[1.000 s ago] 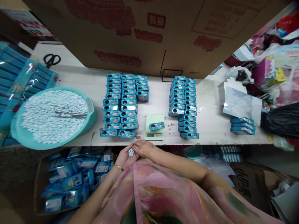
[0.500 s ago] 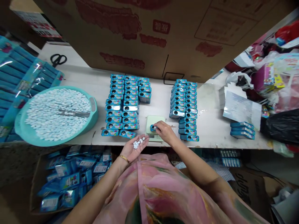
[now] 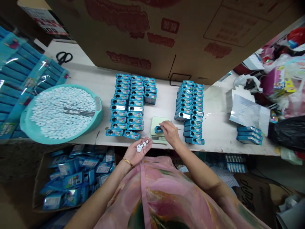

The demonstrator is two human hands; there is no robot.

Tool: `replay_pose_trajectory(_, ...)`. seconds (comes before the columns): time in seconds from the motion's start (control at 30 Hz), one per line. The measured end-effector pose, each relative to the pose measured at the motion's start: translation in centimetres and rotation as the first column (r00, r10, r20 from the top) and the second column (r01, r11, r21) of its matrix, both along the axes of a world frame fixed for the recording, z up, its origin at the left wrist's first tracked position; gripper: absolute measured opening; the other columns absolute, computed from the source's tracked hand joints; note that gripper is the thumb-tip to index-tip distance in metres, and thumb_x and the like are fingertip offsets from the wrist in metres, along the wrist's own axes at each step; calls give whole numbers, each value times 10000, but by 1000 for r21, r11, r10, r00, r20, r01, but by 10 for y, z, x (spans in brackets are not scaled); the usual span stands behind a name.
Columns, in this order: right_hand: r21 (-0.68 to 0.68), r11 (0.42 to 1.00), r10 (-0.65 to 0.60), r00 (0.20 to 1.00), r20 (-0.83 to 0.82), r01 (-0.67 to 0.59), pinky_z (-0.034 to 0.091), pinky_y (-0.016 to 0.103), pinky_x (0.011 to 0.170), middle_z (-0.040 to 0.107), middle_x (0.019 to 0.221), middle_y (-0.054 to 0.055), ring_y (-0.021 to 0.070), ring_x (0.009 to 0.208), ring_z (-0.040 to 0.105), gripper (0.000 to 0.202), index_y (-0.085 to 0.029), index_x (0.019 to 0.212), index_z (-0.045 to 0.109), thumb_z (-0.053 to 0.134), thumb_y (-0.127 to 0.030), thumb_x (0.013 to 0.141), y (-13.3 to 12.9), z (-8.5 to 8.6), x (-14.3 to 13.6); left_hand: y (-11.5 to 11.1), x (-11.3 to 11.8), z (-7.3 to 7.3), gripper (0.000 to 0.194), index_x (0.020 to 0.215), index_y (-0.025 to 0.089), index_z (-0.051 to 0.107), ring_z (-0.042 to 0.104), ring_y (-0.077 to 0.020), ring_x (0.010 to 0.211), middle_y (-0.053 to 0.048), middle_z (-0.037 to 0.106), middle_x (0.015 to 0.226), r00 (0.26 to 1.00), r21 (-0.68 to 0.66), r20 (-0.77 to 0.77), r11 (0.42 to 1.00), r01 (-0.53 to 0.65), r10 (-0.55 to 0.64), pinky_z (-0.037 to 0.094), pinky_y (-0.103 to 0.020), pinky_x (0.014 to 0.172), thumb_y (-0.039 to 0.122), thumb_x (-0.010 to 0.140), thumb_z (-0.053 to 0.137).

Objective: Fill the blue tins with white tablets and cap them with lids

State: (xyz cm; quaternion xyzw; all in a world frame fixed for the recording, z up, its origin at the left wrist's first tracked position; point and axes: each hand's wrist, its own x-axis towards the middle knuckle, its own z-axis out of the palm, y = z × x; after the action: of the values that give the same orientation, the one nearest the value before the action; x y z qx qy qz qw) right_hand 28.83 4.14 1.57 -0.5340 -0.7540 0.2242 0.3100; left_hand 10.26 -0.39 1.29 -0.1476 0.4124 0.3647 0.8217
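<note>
My left hand (image 3: 138, 150) is palm up near the table's front edge, cradling several small white candies (image 3: 140, 147). To its right, a small blue tin (image 3: 158, 129) with a dark opening in its top stands on a pale green kitchen scale (image 3: 156, 122). The fingers of my right hand (image 3: 170, 132) are pinched together at the tin's upper right edge. What lies between those fingertips is hidden. Rows of similar blue tins (image 3: 135, 121) stand left of the scale, and more tins (image 3: 193, 129) stand to the right.
At left, a turquoise basin (image 3: 97, 119) holds many white candies and metal tongs (image 3: 81, 112). Black scissors (image 3: 64, 58) lie behind it. A large cardboard box (image 3: 152, 38) blocks the back. Three tins (image 3: 249, 135) are at right. Below left, a carton holds packed blue boxes (image 3: 72, 180).
My right hand has shifted slightly up and right, and more of the tin on the scale shows. My left hand keeps its candies. The whole view has shifted a little.
</note>
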Motion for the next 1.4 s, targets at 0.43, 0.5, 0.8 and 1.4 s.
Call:
replay_pose_trajectory(0.43, -246, 817, 576, 727, 373, -521, 392, 240, 600, 478, 887, 30, 148, 821, 421, 43, -166, 836, 478, 470, -201, 811, -59, 15, -69, -22, -14, -3, 282, 966, 112, 578, 617, -206, 812, -80, 667, 771, 997, -150, -17, 986, 75, -78, 506, -306, 714, 180, 809, 353)
replay_pose_trajectory(0.5, -236, 811, 585, 726, 362, -536, 387, 239, 577, 476, 882, 24, 149, 811, 414, 56, -167, 817, 472, 464, -223, 817, -57, 11, -69, -24, -14, -2, 257, 890, 119, 595, 618, -214, 808, -79, 667, 743, 996, -165, -58, 984, 62, -72, 510, -316, 712, 163, 801, 358)
replay_pose_trajectory(0.8, -218, 874, 487, 792, 369, -435, 416, 251, 622, 503, 899, 68, 168, 850, 421, 94, -143, 884, 508, 457, -180, 814, -52, 5, -62, -15, -7, 1, 243, 703, 126, 580, 621, -194, 786, -58, 646, 639, 995, -76, -93, 997, 26, -33, 503, -296, 737, 115, 796, 355)
replay_pose_trajectory(1.4, -203, 979, -12, 976, -219, -34, 434, 211, 624, 537, 755, 20, 96, 664, 504, 86, -149, 744, 548, 492, -116, 689, 2, 0, -2, 38, 26, 13, 222, 890, 20, 589, 566, -246, 942, -195, 629, 917, 991, 119, -127, 991, 54, -39, 493, -301, 771, 78, 728, 449)
